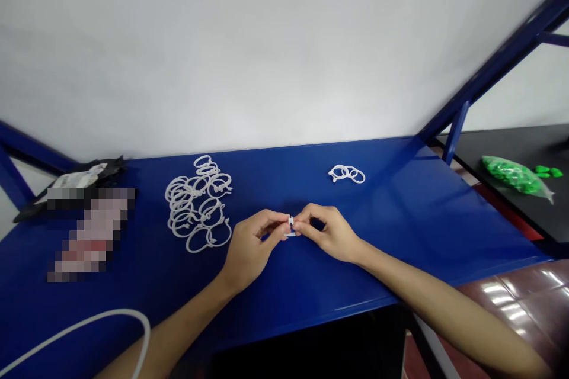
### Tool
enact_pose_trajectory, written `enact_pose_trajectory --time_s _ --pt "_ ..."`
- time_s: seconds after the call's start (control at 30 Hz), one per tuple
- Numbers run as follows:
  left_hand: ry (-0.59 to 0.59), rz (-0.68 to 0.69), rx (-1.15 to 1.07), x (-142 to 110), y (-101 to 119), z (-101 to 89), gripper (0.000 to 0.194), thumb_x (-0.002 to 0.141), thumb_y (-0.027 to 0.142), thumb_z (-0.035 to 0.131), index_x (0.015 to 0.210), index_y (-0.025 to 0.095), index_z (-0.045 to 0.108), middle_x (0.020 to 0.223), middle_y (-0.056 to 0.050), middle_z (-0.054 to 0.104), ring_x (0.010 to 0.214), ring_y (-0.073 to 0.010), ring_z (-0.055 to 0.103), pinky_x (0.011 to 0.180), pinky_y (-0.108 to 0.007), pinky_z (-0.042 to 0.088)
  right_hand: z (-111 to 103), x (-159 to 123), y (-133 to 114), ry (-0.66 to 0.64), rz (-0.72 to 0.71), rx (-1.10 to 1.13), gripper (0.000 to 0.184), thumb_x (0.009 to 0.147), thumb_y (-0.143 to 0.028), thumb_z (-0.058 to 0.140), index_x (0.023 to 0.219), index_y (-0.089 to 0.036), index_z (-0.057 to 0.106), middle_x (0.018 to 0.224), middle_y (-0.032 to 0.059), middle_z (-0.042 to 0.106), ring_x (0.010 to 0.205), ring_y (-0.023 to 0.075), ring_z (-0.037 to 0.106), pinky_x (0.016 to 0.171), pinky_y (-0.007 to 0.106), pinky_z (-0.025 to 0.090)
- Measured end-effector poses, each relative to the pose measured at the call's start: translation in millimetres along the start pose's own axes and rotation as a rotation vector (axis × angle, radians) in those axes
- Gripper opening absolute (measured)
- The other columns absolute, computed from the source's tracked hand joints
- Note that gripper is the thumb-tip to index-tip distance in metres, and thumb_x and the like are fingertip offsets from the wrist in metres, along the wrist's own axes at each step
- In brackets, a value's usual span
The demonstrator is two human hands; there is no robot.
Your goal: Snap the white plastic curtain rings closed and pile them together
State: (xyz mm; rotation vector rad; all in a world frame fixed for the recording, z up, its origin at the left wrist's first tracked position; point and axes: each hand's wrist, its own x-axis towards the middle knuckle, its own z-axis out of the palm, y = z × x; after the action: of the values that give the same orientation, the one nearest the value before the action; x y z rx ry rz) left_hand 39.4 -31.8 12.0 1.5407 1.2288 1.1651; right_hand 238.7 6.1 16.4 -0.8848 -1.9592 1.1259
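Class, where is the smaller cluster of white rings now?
In the head view, the smaller cluster lies right of centre on the blue table, beyond the right hand.

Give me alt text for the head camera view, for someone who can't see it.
A person's left hand and right hand pinch a small white piece together over a blue table. A pile of white rings lies on the left and a smaller group toward the back right; at far right, a bag of green pieces rests on a black surface.
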Motion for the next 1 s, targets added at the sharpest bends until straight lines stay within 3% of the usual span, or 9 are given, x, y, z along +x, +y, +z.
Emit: enact_pose_trajectory --time_s 0.2,0.4,0.57,0.63,0.7,0.77,0.87,1.0 --pt "0.007 0.207 0.212 -1.5 -6.7 0.9 0.008 0.092 0.020 0.066 0.089 0.022 0.073 0.084 0.001 0.075 0.076 -0.0118 0.072 0.073 -0.022 0.058 -3.8 -1.3 -0.3 -0.052 -0.093 -0.111 0.026 0.099 -0.036 0.061 0.081 -0.019 0.066 0.072 0.0008 0.067 0.070 0.0140 0.057 0.069 0.027 0.047" --pt "-0.045 0.479 0.376 -0.6 -14.1 -0.8 0.015 0.095 0.011 0.060 0.087 0.020 0.070 0.084 0.002 0.073 0.075 -0.0087 0.070 0.074 -0.018 0.056 -5.1 -4.0 4.9 -0.148 -0.240 -0.254 0.019 0.101 -0.030 0.058 0.092 -0.019 0.069 0.080 0.0029 0.071 0.078 0.0173 0.053 0.073 0.030 0.047" --pt "-0.033 0.652 0.703 17.5 -14.4 -19.9 0.012 0.097 0.022 0.059 0.101 0.019 0.070 0.094 -0.003 0.075 0.087 -0.0164 0.069 0.085 -0.030 0.055 -3.4 1.4 9.7 -0.037 -0.254 -0.377 0.015 0.100 -0.032 0.060 0.095 -0.020 0.068 0.091 0.0035 0.074 0.084 0.0184 0.056 0.078 0.031 0.050" --pt "0.087 0.592 0.939 26.3 -14.6 -34.7 0.020 0.098 0.028 0.057 0.108 0.018 0.070 0.097 -0.006 0.075 0.093 -0.0224 0.067 0.090 -0.038 0.052 -8.6 4.6 12.4 0.027 -0.249 -0.468 0.015 0.100 -0.033 0.060 0.096 -0.020 0.067 0.094 0.0043 0.074 0.086 0.0193 0.057 0.079 0.032 0.050" --pt "0.232 0.426 1.171 33.7 -16.5 -52.0 0.030 0.099 0.032 0.052 0.116 0.014 0.069 0.103 -0.012 0.074 0.099 -0.0292 0.064 0.092 -0.044 0.049 -19.1 7.8 16.5 0.102 -0.219 -0.609 0.015 0.101 -0.033 0.059 0.097 -0.020 0.067 0.094 0.0054 0.072 0.088 0.0206 0.057 0.080 0.034 0.051" --pt "0.292 0.233 1.351 38.9 -20.2 -68.2 0.038 0.098 0.035 0.050 0.122 0.011 0.066 0.110 -0.017 0.071 0.106 -0.0355 0.059 0.091 -0.048 0.046 -33.6 10.9 22.0 0.203 -0.167 -0.766 0.014 0.101 -0.030 0.057 0.098 -0.021 0.067 0.096 0.0068 0.070 0.090 0.0224 0.057 0.081 0.036 0.051" --pt "0.218 0.038 1.485 43.1 -27.1 -83.4 0.041 0.095 0.036 0.048 0.122 0.011 0.066 0.113 -0.019 0.070 0.109 -0.0392 0.055 0.090 -0.050 0.042 -56.0 15.2 32.3 0.351 -0.057 -0.947 0.011 0.099 -0.026 0.059 0.100 -0.021 0.069 0.101 0.0093 0.067 0.095 0.0252 0.056 0.076 0.036 0.052" --pt "0.119 -0.004 1.495 44.8 -33.8 -86.5 0.036 0.096 0.031 0.043 0.116 0.016 0.068 0.111 -0.015 0.072 0.109 -0.0366 0.054 0.090 -0.048 0.039 -73.7 18.9 47.8 0.425 0.030 -1.045 0.013 0.097 -0.025 0.060 0.104 -0.021 0.071 0.108 0.0108 0.062 0.095 0.0256 0.053 0.073 0.034 0.053"
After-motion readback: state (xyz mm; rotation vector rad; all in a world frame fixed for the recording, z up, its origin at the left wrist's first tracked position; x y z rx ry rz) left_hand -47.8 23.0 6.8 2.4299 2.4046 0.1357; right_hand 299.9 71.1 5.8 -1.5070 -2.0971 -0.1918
